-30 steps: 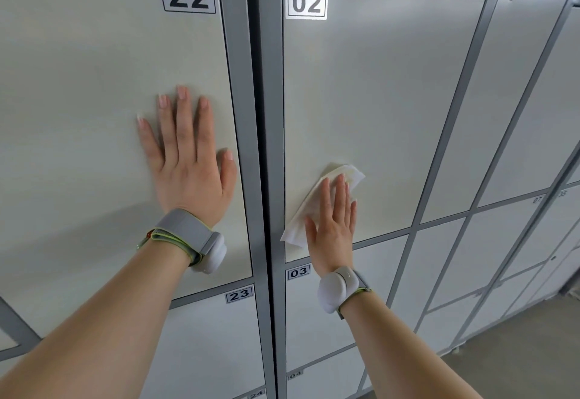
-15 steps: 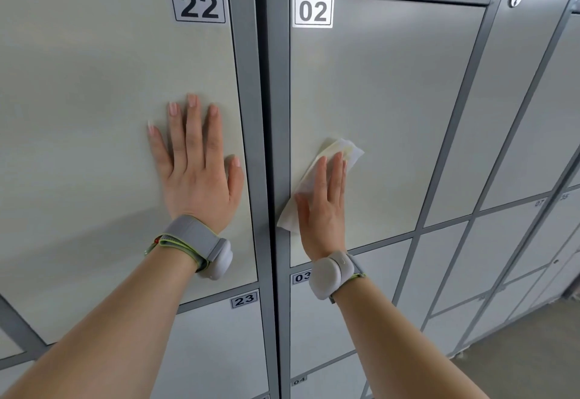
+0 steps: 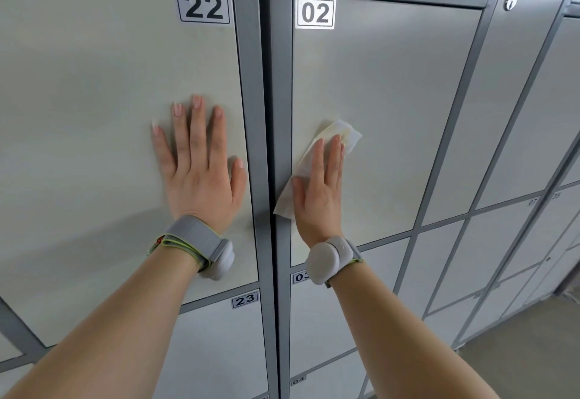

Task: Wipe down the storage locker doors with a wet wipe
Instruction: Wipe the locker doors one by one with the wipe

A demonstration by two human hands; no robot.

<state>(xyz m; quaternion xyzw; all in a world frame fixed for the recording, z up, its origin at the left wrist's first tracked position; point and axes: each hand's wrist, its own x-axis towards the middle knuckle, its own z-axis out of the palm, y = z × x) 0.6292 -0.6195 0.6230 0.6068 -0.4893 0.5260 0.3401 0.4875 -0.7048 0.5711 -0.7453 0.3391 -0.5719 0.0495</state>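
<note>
**Wipe [image 3: 345, 131] pinned to door 02 [image 3: 392, 84] by right hand [image 3: 320, 193]**

Fingers straight and close together, the right hand presses the white wipe flat against door 02, low on the panel and near its left edge. The wipe lies on a slant. Its upper corner shows past the fingertips. Its lower corner sticks out on the thumb side and overlaps the grey post [image 3: 266, 100] between the two columns.

The left hand [image 3: 201, 175] lies flat on door 22 [image 3: 94, 100], fingers straight and slightly spread, thumb near the door's right edge, holding nothing. Each wrist carries a grey band with a pale round pod.

Plates 22 [image 3: 203, 6] and 02 [image 3: 315, 12] sit in the top corners nearest the post. Plate 23 [image 3: 244, 299] marks the door below the left hand. To the right, more grey-framed doors run off toward the floor [image 3: 518, 364], and a round lock [image 3: 511, 1] sits high on the next column.
</note>
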